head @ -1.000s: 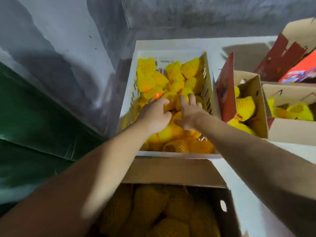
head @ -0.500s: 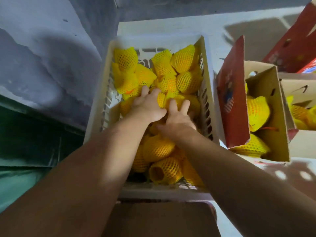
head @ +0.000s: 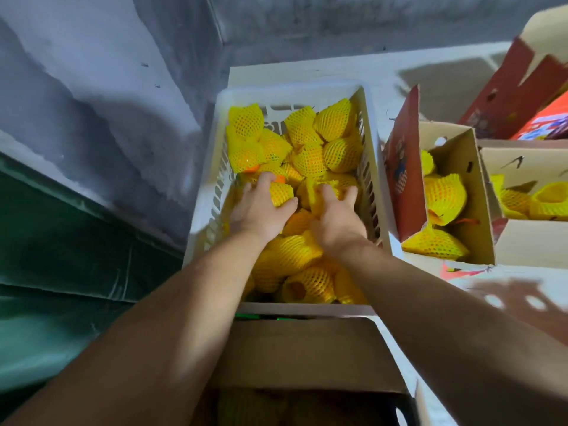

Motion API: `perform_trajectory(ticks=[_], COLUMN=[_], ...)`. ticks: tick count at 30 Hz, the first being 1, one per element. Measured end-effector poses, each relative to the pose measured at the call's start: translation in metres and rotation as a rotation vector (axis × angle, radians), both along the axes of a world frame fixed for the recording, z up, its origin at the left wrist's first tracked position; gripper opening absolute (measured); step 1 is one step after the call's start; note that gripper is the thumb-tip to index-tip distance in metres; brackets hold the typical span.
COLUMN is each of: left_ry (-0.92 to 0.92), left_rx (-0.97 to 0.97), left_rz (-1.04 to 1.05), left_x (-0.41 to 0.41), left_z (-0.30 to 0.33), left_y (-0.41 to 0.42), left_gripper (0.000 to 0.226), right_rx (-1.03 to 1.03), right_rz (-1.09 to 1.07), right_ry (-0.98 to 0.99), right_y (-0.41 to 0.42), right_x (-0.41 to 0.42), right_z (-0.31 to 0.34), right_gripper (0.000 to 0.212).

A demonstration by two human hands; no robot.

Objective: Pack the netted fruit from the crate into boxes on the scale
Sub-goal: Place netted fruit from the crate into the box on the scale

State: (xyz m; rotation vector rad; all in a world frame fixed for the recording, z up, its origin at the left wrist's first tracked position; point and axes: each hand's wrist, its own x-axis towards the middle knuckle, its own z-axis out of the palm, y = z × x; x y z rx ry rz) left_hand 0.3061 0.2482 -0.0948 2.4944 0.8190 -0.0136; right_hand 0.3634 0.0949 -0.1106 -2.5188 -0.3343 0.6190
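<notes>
Fruit pickup has begun: my left hand [head: 261,210], flat 0.5 s ago, now grips a netted fruit [head: 281,193] in the crate [head: 373,167]; my right hand [head: 336,218] fingers curl around another.

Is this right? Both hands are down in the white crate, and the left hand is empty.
Not quite. In the head view both hands are in the white crate, but the left hand grips a netted fruit, not empty. The right hand also reaches among the fruit.
</notes>
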Motion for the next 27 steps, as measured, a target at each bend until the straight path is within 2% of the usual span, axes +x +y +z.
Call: perform_trajectory(ticks=[4, 7, 10, 12, 13, 14, 15, 16, 18, 19, 21, 22, 24, 27], left_ry=[-0.32, -0.512, -0.73, -0.765, -0.762, -0.767, -0.814, -0.745, -0.575, -0.535, -0.423, -0.377, -0.264, -0.117], left_rx=[-0.419, -0.672, -1.016, -1.185, -1.301, -1.381, -1.34, -1.248, -1.169, -1.108, -1.034, -1.032, -1.001, -0.729], left_rz=[0.193, 0.355, 0.485, 0.465, 0.434, 0.464, 0.525, 0.553, 0.407, 0.366, 0.27, 0.243, 0.145, -0.101], left_x=[-0.031, -0.077, -0.146, -0.194, -0.217, -0.238, -0.259, -0.281, -0.319, -0.331, -0.351, -0.358, -0.364, -0.377], left_z=[0.058, 0.118, 0.162, 0.176, 0.176, 0.174, 0.164, 0.161, 0.152, 0.147, 0.152, 0.155, 0.164, 0.166], left_y=[0.003, -0.013, -0.031, -0.039, -0.038, -0.041, -0.037, -0.039, -0.043, -0.044, -0.057, -0.063, -0.072, -0.083], left_gripper=[0.062, 0.054, 0.042, 0.025, 0.045, 0.051, 0.035, 0.016, 0.07, 0.088, 0.113, 0.115, 0.1, 0.076], right_rx=[0.333, 0.611, 0.979, 1.208, 1.256, 1.286, 1.3, 1.31, 1.301, 1.297, 1.324, 1.335, 1.346, 1.349], right_rz=[-0.127, -0.375, -0.577, -0.511, -0.436, -0.389, -0.383, -0.394, -0.436, -0.458, -0.488, -0.503, -0.503, -0.507], right_ry=[-0.169, -0.129, 0.144, 0.417, 0.522, 0.593, 0.637, 0.655, 0.661, 0.677, 0.718, 0.739, 0.775, 0.704], right_y=[-0.016, -0.019, -0.035, -0.062, -0.079, -0.094, -0.108, -0.121, -0.141, -0.147, -0.15, -0.148, -0.144, -0.14], right_x=[-0.01, -0.026, -0.057, -0.091, -0.111, -0.134, -0.154, -0.176, -0.22, -0.238, -0.271, -0.285, -0.31, -0.34], right_z=[0.033, 0.081, 0.138, 0.171, 0.182, 0.191, 0.196, 0.2, 0.198, 0.196, 0.193, 0.192, 0.195, 0.203], right_gripper=[0.06, 0.066, 0.058, 0.041, 0.031, 0.026, 0.028, 0.03, 0.031, 0.031, 0.031, 0.036, 0.038, 0.043])
